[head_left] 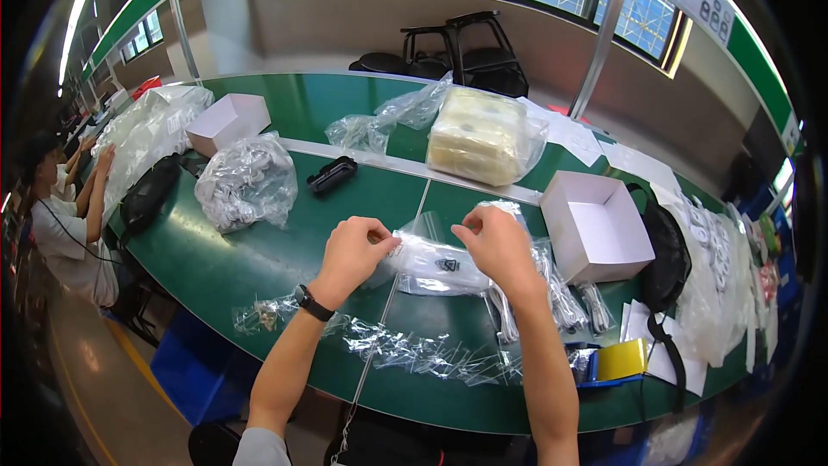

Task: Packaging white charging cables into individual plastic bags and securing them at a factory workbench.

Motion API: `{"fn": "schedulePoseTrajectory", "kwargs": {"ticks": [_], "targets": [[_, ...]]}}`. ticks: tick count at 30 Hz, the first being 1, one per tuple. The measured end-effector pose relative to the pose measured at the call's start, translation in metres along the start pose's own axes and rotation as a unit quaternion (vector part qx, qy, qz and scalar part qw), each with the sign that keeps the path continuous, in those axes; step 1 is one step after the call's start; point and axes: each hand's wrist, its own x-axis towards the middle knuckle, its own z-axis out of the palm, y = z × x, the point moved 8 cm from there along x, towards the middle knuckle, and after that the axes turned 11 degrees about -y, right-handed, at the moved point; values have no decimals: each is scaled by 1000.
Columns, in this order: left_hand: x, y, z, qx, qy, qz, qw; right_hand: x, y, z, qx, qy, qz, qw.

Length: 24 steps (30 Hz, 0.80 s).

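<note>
1. Here we are over the green desk (259, 267), both bare hands up near the middle of it, closer to the near edge than the far one.
2. We see the left hand (354, 246) with fingers pinched together on the left end of a small clear plastic bag (435, 263), a black watch (312, 303) on its wrist.
3. And the right hand (496, 242) is pinched shut on the bag's top right edge, so the bag is held between the two hands, its lower part just above or on the desk; we cannot tell which.
4. Inside the bag we make out a small dark part (448, 265) and white contents, too small to tell more.
5. Just right of the bag, more filled clear packets (561, 298) lie on the desk, under the right forearm.
6. Along the near edge we spot a strip of empty clear bags (397, 349), and at its right end a yellow tape dispenser (619, 359).
7. To the right stands an open white box (595, 224); toward the far left lies a crumpled bag of white parts (247, 181), a black case (332, 175) beside it.
8. At the left end, another person (65, 224) is seated.
</note>
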Motion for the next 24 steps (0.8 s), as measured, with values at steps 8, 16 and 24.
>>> {"fn": "schedulePoseTrajectory", "kwargs": {"ticks": [8, 16, 24], "targets": [[5, 18, 8, -203, -69, 65, 975, 24, 25, 35, 257, -62, 63, 962], [9, 25, 12, -311, -82, 99, 942, 21, 32, 57, 436, -112, 130, 884], [13, 13, 8, -346, -46, 108, 931, 17, -1, 73, 615, -243, 46, 749]]}}
